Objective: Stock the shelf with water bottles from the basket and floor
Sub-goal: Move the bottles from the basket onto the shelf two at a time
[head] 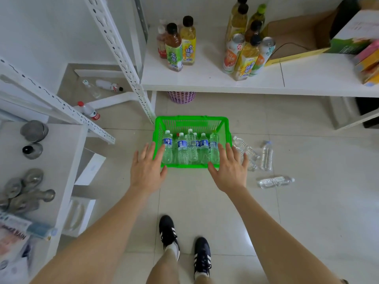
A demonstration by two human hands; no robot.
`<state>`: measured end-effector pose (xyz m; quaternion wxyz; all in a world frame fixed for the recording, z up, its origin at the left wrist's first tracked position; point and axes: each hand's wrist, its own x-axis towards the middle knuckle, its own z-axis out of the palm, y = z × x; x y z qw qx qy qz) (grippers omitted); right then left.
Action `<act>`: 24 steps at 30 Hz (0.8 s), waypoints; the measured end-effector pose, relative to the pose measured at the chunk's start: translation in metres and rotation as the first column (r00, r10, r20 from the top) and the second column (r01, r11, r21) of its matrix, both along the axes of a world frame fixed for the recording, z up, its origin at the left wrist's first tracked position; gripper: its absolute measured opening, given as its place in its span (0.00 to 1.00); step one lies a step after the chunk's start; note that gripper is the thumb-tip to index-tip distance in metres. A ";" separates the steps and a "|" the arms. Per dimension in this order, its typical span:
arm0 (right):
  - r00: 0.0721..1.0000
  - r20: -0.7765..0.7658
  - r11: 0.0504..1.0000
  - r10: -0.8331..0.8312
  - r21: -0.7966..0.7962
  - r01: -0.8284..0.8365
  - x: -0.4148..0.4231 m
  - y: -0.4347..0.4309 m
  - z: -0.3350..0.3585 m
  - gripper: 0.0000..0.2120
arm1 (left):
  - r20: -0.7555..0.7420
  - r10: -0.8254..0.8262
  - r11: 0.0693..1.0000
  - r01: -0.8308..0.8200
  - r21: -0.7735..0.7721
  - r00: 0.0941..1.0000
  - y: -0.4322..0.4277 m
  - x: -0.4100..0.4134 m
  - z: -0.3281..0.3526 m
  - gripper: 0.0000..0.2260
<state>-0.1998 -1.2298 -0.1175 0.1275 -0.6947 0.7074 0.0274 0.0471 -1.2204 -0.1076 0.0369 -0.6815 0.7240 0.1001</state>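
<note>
A green plastic basket [191, 122] stands on the tiled floor below the white shelf [213, 80]. Several clear water bottles [182, 149] stand upright inside it. My left hand [146, 170] hovers open over the basket's near left corner, fingers spread. My right hand [229, 169] is open over the near right corner. Neither hand holds anything. More water bottles lie on the floor right of the basket: a cluster [247, 153], one [266, 155] beside it, and one [275, 181] nearer me.
Tea bottles [177, 46] and cans [249, 56] stand on the shelf, with an open cardboard box [295, 37] at the back right. A pink bin [181, 96] sits under the shelf. A second white rack [51, 152] with metal items is on my left. Red-capped bottles [88, 110] lie behind the upright.
</note>
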 end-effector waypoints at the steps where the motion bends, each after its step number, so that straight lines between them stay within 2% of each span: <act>1: 1.000 0.009 1.000 -0.014 0.004 0.014 0.006 -0.004 -0.008 0.34 | -0.005 -0.007 1.000 0.007 0.006 1.000 -0.006 0.005 -0.008 0.31; 15: 0.990 0.078 0.987 -0.116 0.123 0.106 0.047 -0.094 -0.164 0.35 | -0.048 -0.064 0.993 0.068 0.098 0.997 -0.124 0.032 -0.159 0.30; 24: 0.991 0.093 0.986 -0.093 0.145 0.079 0.058 -0.169 -0.302 0.35 | -0.094 -0.010 0.991 0.023 0.131 0.995 -0.182 0.041 -0.305 0.30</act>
